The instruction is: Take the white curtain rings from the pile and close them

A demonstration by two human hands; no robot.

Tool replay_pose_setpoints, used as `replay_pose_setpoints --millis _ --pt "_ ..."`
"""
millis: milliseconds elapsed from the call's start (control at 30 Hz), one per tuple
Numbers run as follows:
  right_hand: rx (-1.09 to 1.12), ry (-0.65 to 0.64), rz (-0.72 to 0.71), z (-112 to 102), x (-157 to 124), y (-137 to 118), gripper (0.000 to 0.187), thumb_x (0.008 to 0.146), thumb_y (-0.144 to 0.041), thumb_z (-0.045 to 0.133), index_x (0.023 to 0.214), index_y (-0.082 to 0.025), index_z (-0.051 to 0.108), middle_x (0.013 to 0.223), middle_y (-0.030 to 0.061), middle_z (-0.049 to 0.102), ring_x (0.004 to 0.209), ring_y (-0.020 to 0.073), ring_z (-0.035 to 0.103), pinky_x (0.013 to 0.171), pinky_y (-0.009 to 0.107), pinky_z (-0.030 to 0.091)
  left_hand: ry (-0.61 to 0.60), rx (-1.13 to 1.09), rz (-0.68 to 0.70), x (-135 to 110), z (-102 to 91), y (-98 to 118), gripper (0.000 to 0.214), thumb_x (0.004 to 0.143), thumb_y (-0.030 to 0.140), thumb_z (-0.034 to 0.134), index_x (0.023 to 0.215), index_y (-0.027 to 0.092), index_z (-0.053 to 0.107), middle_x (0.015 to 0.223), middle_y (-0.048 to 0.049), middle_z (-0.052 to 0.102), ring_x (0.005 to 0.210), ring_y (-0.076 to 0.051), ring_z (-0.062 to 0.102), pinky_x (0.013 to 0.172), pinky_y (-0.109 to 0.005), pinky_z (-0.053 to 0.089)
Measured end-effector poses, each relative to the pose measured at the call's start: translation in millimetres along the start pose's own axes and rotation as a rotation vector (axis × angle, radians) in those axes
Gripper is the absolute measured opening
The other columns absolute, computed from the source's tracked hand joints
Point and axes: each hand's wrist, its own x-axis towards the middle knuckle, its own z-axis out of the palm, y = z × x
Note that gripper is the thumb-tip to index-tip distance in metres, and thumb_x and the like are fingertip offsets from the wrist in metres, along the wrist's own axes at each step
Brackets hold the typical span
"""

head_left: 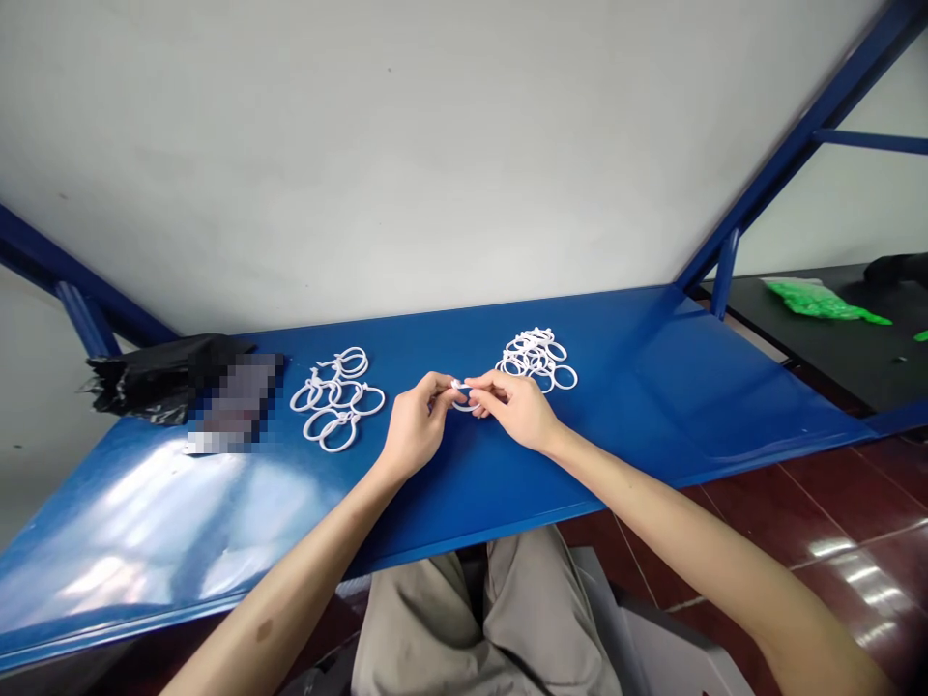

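Observation:
Between my two hands, just above the blue table (464, 493), is a white plastic ring (465, 407). My left hand (420, 418) pinches its left side with thumb and fingers. The right side is pinched by my right hand (516, 406), and the fingertips of both hands nearly meet. Fingers cover part of the ring. To the left lies a loose group of similar white rings (340, 425), each with a small knob or clasp. A denser pile of white rings (536, 356) sits just beyond my right hand.
A black plastic bag (152, 377) lies at the table's left end, beside a blurred-out flat dark item (239, 401). Blue frame bars (768, 155) rise at both sides against a pale wall. On a black table (884, 338) at right rests a bright green bag (819, 299).

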Motion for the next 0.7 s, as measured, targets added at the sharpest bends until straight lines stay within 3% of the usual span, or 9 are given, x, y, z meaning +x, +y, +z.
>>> replay_pose_setpoints --millis 233,333,433,533,700 --pt "-0.163 -0.064 -0.100 -1 -3 -5 0.021 0.100 -0.037 0.058 0.105 -0.024 0.073 0.092 0.0025 0.076 0.077 0.0179 0.074 0.074 0.032 0.061 -0.043 0.088 0.091 -3 0.7 -4 0.015 0.096 0.031 0.051 0.091 0.022 0.062 0.092 -0.0028 0.076 0.082 -0.018 0.071 0.078 -0.029 0.052" --pt "-0.317 0.011 -0.178 -5 2 -7 0.021 0.101 -0.032 0.054 0.107 -0.026 0.073 0.099 0.0028 0.076 0.086 0.0186 0.073 0.080 0.033 0.059 -0.069 0.250 0.180 4 -6.5 0 0.019 0.098 0.033 0.050 0.099 0.022 0.065 0.098 -0.0047 0.076 0.089 -0.020 0.069 0.081 -0.032 0.052" --pt "-0.534 0.173 -0.260 -24 10 -6 0.023 0.102 -0.030 0.052 0.107 -0.024 0.073 0.106 0.0057 0.072 0.098 0.0208 0.069 0.087 0.036 0.056 -0.004 0.554 0.238 10 -24.5 -2 0.027 0.097 0.027 0.047 0.113 0.021 0.067 0.109 -0.0083 0.074 0.103 -0.027 0.064 0.093 -0.041 0.049" --pt "-0.696 0.382 -0.203 -55 17 1 0.025 0.101 -0.032 0.052 0.108 -0.023 0.074 0.106 0.0087 0.067 0.095 0.0224 0.067 0.081 0.036 0.055 0.075 0.875 0.141 13 -48.2 -14 0.040 0.086 0.014 0.047 0.121 0.017 0.067 0.119 -0.0143 0.069 0.115 -0.034 0.058 0.097 -0.048 0.046" --pt "-0.762 0.424 -0.099 -92 23 15 0.019 0.095 -0.029 0.058 0.107 -0.022 0.073 0.096 0.0054 0.069 0.085 0.0214 0.063 0.079 0.037 0.053 -0.026 1.103 -0.044 14 -72.3 -39 0.038 0.087 0.018 0.045 0.115 0.017 0.071 0.118 -0.0173 0.068 0.116 -0.040 0.055 0.093 -0.053 0.043"
